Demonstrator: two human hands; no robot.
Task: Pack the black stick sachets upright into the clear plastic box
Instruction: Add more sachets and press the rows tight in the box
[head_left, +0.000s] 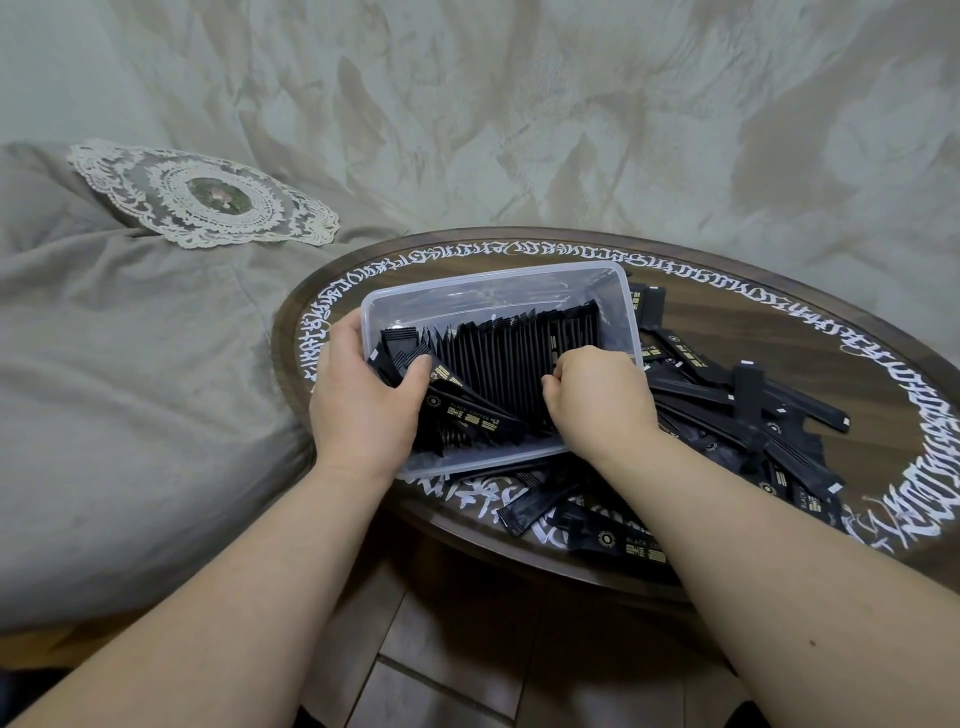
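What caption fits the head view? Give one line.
Both hands, left and right, pack black stick sachets upright into a clear plastic box.

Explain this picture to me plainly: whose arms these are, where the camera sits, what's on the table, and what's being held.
There is no machine here. The single picture comes from a camera worn on a person's head, looking down at their own bare arms. A clear plastic box sits on a round dark table with white lettering. Inside, a row of black stick sachets stands upright. The left hand grips a few leaning sachets at the row's end; the right hand curls its fingers into the row. Loose sachets lie piled beside the box.
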